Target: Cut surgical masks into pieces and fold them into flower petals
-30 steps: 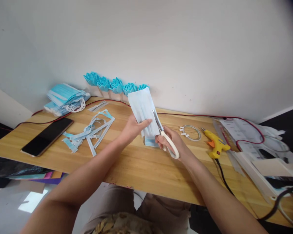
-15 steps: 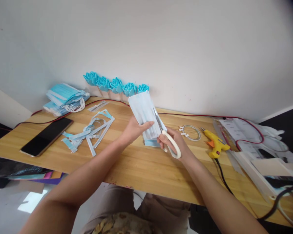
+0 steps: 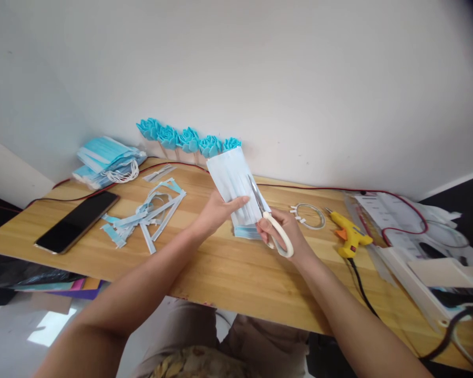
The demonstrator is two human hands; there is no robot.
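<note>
Slanting, pale-blue pleated sheet (image 3: 227,169) is pinched by left hand (image 3: 219,211); white-handled scissors (image 3: 276,227) are gripped by right hand (image 3: 287,232) at sheet's right side; blue flowers (image 3: 189,139) are lined up beyond grip, strips (image 3: 142,215) strewn left.

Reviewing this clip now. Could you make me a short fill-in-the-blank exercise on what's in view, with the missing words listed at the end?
1. The left hand holds a pale blue sheet, while the scissors are in the person's ____.
2. Exactly ____ blue flowers stand in a row along the wall.
3. The glue gun is mostly ____, with an orange trigger.
4. In the picture, the dark phone lies to the ____ of the cut strips.

Missing words: right hand; five; yellow; left.
</note>
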